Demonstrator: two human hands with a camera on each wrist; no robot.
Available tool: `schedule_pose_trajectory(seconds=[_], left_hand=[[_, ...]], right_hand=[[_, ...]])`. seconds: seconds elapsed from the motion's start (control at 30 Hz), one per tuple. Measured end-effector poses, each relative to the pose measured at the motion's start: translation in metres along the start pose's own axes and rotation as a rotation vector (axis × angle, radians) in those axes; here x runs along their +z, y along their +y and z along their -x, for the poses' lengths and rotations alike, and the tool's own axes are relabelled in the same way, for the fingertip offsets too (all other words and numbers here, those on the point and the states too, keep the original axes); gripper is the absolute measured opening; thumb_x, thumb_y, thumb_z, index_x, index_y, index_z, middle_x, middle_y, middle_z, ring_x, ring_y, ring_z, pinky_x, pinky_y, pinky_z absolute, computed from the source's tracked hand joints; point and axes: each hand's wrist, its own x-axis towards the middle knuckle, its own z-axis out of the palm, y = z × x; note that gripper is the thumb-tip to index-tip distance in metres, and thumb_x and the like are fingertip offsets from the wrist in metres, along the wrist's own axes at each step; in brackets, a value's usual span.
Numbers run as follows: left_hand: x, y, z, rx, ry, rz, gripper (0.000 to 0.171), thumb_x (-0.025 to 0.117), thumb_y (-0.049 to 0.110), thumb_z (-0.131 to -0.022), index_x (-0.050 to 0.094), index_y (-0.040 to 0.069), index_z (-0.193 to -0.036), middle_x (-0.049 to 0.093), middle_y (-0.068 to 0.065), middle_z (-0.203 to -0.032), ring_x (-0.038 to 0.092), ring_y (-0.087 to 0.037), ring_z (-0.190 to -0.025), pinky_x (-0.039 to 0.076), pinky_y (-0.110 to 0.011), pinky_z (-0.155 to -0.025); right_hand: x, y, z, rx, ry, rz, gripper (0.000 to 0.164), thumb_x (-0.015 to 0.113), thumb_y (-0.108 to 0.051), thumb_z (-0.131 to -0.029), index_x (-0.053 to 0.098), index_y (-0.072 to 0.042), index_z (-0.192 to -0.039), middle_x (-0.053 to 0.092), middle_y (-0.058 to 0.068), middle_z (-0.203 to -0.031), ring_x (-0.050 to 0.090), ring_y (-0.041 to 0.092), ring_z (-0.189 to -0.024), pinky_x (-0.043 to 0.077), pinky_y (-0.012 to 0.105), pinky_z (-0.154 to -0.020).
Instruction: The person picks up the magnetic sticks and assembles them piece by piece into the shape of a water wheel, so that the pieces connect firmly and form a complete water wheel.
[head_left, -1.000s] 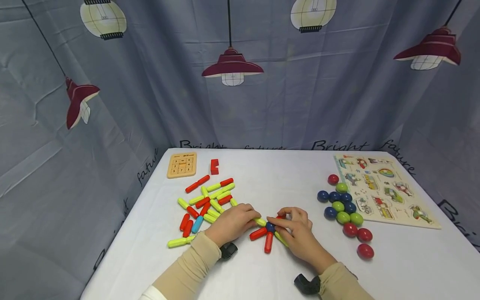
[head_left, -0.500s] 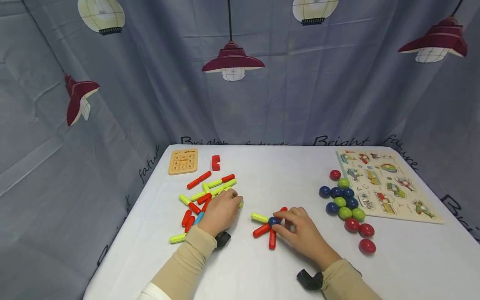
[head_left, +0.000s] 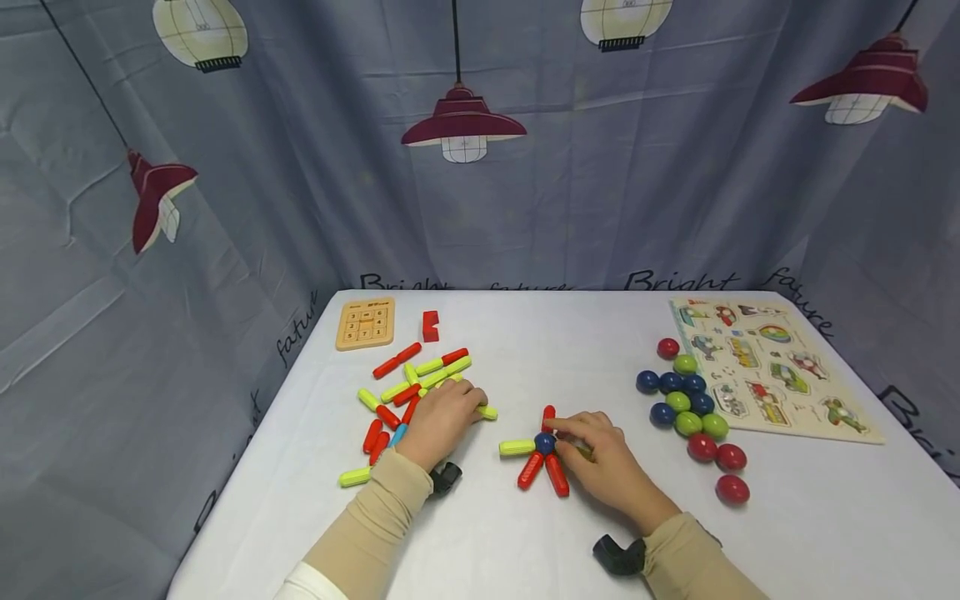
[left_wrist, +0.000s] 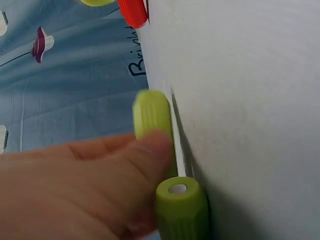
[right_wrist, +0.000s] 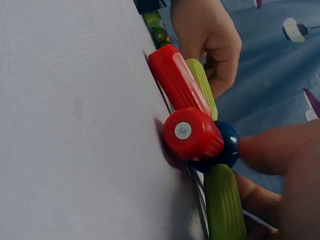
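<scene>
My left hand is at the right side of a pile of rods, pinching a yellow-green magnetic rod between thumb and fingers. Another yellow-green rod lies close beneath that hand. At mid-table a dark blue ball forms the hub of a star of rods. Red rods point toward the front, one red rod points away, and a yellow-green rod points left. My right hand pinches the ball from the right, partly hiding another yellow-green rod.
Left of centre spreads the pile with red rods and a blue rod. Behind it are a wooden number board and a red block. Rightward lie blue, green and red balls beside a picture puzzle board.
My left hand has moved from the star's left rod back to the pile and grips a yellow-green rod there. The star has turned anticlockwise under my right hand.
</scene>
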Motion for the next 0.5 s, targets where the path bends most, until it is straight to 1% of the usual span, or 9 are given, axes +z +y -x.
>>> schedule_pose_trajectory(seconds=[0.07,0.17,0.27,0.3,0.33,0.4,0.5], left_hand=[[-0.001,0.003,-0.001,0.045,0.016,-0.010,0.023,0.078,0.033,-0.093,0.074,0.025,-0.114,0.071,0.007,-0.108,0.063,-0.015,-0.096,0.056,-0.028,-0.083],[-0.001,0.010,-0.002,0.139,0.028,0.051,0.024,0.077,0.032,-0.093,0.074,0.026,-0.116,0.071,0.009,-0.110,0.064,-0.012,-0.097,0.055,-0.025,-0.083],[0.000,0.018,-0.002,0.231,0.003,0.133,0.023,0.075,0.029,-0.095,0.074,0.024,-0.118,0.070,0.008,-0.112,0.064,-0.012,-0.099,0.054,-0.023,-0.086],[0.001,0.021,-0.002,0.252,-0.010,0.148,0.023,0.075,0.028,-0.096,0.074,0.024,-0.118,0.070,0.008,-0.112,0.064,-0.011,-0.100,0.054,-0.022,-0.087],[0.001,0.023,-0.001,0.266,-0.020,0.159,0.023,0.074,0.028,-0.096,0.074,0.023,-0.119,0.069,0.008,-0.113,0.064,-0.012,-0.100,0.054,-0.022,-0.088],[0.002,0.026,0.000,0.273,-0.037,0.177,0.023,0.073,0.027,-0.097,0.073,0.023,-0.119,0.069,0.007,-0.113,0.063,-0.012,-0.102,0.053,-0.021,-0.090],[0.002,0.028,0.000,0.258,-0.056,0.187,0.023,0.073,0.028,-0.097,0.073,0.023,-0.120,0.069,0.007,-0.114,0.063,-0.012,-0.103,0.053,-0.021,-0.092]], right_hand=[[0.001,0.001,0.000,-0.028,0.002,-0.009,0.035,0.075,-0.013,-0.093,0.075,-0.028,-0.124,0.069,-0.014,-0.109,0.055,0.016,-0.111,0.035,0.040,-0.088],[0.002,0.003,0.000,-0.063,-0.009,-0.003,0.037,0.074,-0.008,-0.093,0.077,-0.030,-0.122,0.067,-0.017,-0.107,0.054,0.014,-0.110,0.035,0.040,-0.087],[0.003,0.004,0.001,-0.072,-0.030,-0.016,0.041,0.071,-0.005,-0.094,0.076,-0.035,-0.123,0.065,-0.018,-0.108,0.052,0.012,-0.110,0.038,0.039,-0.090],[0.004,0.004,0.001,-0.079,-0.038,-0.020,0.043,0.070,-0.004,-0.095,0.075,-0.036,-0.123,0.065,-0.018,-0.108,0.052,0.012,-0.110,0.040,0.039,-0.091],[0.004,0.005,0.001,-0.085,-0.045,-0.024,0.045,0.069,-0.003,-0.095,0.075,-0.036,-0.124,0.065,-0.017,-0.109,0.052,0.012,-0.110,0.043,0.039,-0.091],[0.004,0.004,0.002,-0.094,-0.052,-0.025,0.047,0.069,-0.001,-0.095,0.074,-0.035,-0.126,0.065,-0.015,-0.111,0.052,0.012,-0.110,0.048,0.038,-0.091],[0.002,0.003,0.001,-0.080,-0.046,-0.021,0.044,0.070,-0.002,-0.095,0.073,-0.031,-0.129,0.066,-0.014,-0.113,0.055,0.012,-0.111,0.053,0.037,-0.092]])
